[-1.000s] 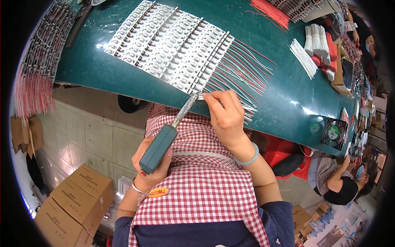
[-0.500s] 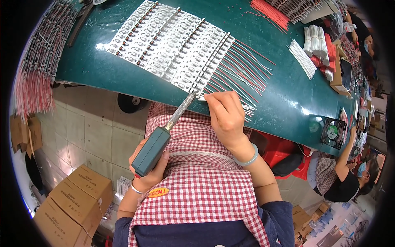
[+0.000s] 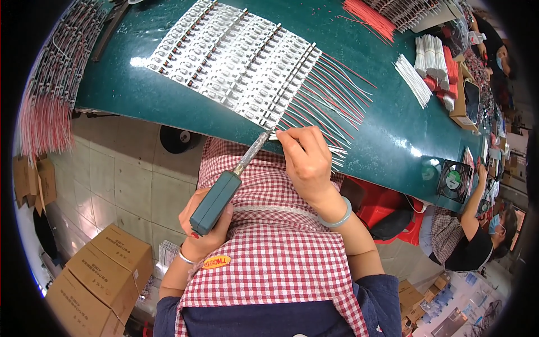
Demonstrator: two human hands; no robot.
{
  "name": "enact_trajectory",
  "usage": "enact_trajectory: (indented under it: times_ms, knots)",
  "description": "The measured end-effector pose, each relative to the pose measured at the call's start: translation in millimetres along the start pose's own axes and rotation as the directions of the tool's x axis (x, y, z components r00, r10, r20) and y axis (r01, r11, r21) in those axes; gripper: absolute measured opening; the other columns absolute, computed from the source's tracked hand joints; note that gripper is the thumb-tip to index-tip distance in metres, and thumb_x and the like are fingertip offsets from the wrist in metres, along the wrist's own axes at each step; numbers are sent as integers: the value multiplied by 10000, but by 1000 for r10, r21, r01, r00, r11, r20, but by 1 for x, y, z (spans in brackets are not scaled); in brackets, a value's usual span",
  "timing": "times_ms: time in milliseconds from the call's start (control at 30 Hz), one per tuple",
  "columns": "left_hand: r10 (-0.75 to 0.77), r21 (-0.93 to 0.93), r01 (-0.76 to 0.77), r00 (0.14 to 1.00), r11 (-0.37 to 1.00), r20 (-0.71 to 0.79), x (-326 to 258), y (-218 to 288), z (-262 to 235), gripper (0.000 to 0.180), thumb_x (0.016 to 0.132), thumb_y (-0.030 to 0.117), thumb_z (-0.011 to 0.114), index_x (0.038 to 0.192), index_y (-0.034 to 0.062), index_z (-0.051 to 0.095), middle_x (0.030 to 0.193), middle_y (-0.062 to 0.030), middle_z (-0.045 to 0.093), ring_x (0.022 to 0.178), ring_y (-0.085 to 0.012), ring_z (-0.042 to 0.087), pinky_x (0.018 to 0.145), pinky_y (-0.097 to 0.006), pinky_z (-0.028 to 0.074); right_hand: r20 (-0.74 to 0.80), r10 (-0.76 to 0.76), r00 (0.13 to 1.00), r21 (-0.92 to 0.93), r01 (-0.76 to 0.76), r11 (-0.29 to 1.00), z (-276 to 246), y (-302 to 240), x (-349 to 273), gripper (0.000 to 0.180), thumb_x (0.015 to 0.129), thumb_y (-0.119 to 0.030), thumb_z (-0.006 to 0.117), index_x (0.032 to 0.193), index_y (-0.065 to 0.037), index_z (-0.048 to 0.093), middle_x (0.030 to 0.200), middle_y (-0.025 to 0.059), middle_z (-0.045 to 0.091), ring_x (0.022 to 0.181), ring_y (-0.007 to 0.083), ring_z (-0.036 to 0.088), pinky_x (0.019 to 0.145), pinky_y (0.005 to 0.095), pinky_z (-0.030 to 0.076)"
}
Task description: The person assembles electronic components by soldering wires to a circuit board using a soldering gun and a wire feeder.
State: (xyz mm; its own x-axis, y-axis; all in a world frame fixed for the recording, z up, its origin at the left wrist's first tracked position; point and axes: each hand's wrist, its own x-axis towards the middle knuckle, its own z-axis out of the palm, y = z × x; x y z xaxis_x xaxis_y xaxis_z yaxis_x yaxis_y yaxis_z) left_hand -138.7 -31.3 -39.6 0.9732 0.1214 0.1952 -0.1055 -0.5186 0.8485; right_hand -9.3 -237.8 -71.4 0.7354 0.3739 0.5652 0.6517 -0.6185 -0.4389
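Observation:
My left hand [image 3: 208,242] is closed round the dark green body of a soldering gun [image 3: 215,203]. Its metal barrel slants up to the near corner of a panel of white circuit boards [image 3: 236,62]. The tip meets or nearly meets that corner. Beside the tip, my right hand [image 3: 309,160] pinches a thin white wire against the panel's edge; the fingertips hide part of it. Red and white wires [image 3: 331,98] fan out rightward from the panel's right edge. Rows of small dark parts run across the boards.
The green table [image 3: 387,135] carries red wires [image 3: 370,19], white wire bundles [image 3: 429,56] and a small fan [image 3: 453,181]. Finished-looking strips with wires [image 3: 50,95] hang at the left. Cardboard boxes [image 3: 106,269] stand on the floor. A co-worker [image 3: 471,230] sits at the right.
The soldering gun and my left hand have shifted slightly right and up, the body tilting a little. My right hand stays nearly in place, still pinching at the panel's corner.

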Motion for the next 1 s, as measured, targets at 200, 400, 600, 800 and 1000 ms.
enact_trajectory:
  times_ms: [200, 400, 600, 800, 1000]
  knots:
    - [-14, 16, 14, 1000, 1000, 7, 1, 1, 0, 201, 750, -8, 758, 930, -60, 685, 907, -164, 673, 761, -283, 686, 665, -332, 552, 10, -1, 1000, -9, 1, 1000, -1, -1, 1, 256, 705, 65, 689, 957, 21, 687, 878, 89, 617, 801, 243, 582, 654, 344, 490]
    - [24, 33, -24, 1000, 999, -10, -2, -2, 0, 209, 753, 0, 764, 940, -58, 690, 899, -167, 673, 750, -289, 686, 659, -340, 556, 17, 7, 1000, -13, -6, 1000, -1, -1, 1, 250, 707, 60, 686, 953, 19, 687, 877, 86, 617, 801, 242, 582, 653, 342, 490]
    - [-35, -7, 35, 999, 999, -29, -16, -14, -1, 248, 753, 5, 772, 977, -66, 694, 926, -185, 689, 791, -306, 703, 688, -345, 568, 11, 17, 1000, -24, -17, 1000, 1, -1, 0, 253, 698, 62, 687, 945, 8, 688, 874, 83, 619, 808, 242, 588, 659, 345, 496]
    - [-164, -77, 162, 986, 984, -23, -23, -19, -4, 267, 773, 21, 780, 1012, -65, 696, 952, -178, 703, 802, -277, 709, 704, -327, 562, -43, 40, 998, 37, -38, 999, 1, -1, 1, 248, 715, 96, 750, 939, 4, 695, 859, 95, 639, 768, 252, 598, 620, 351, 490]
    - [-242, -224, 210, 962, 952, -124, -21, -14, -5, 246, 848, 46, 760, 1067, -52, 704, 982, -143, 728, 826, -204, 704, 720, -304, 557, -113, -2, 994, 95, 12, 995, -1, -6, 8, 284, 712, 111, 758, 973, 13, 708, 841, 98, 640, 733, 251, 588, 612, 342, 475]
